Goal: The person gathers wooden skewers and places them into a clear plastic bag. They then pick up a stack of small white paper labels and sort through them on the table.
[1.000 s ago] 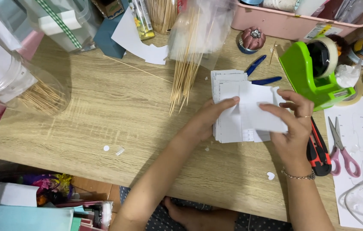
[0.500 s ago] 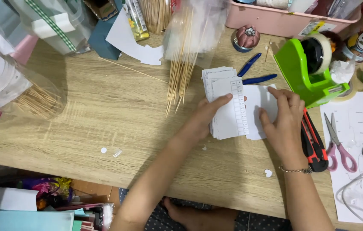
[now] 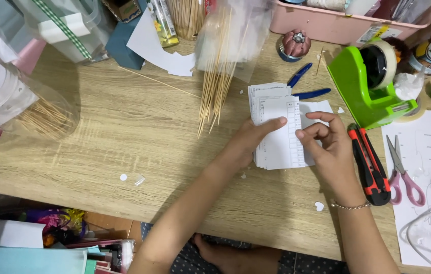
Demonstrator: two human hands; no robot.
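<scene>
A stack of white printed paper slips [image 3: 275,127] lies on the wooden table [image 3: 124,152]. My left hand [image 3: 253,139] presses on the stack's left side with the thumb across the top sheet. My right hand [image 3: 327,144] pinches the right edge of the top slip between thumb and fingers. A bracelet sits on that wrist.
A bag of wooden skewers [image 3: 220,61] lies just beyond the stack. A green tape dispenser [image 3: 373,86], a red and black utility knife [image 3: 369,163] and pink scissors [image 3: 403,172] are to the right. A blue pen [image 3: 311,94] and a clear jar of sticks [image 3: 22,109] are also there.
The folded sheet held above the stack has been laid down flat on it. My right hand shifted from gripping it to pinching the top slip's right edge.
</scene>
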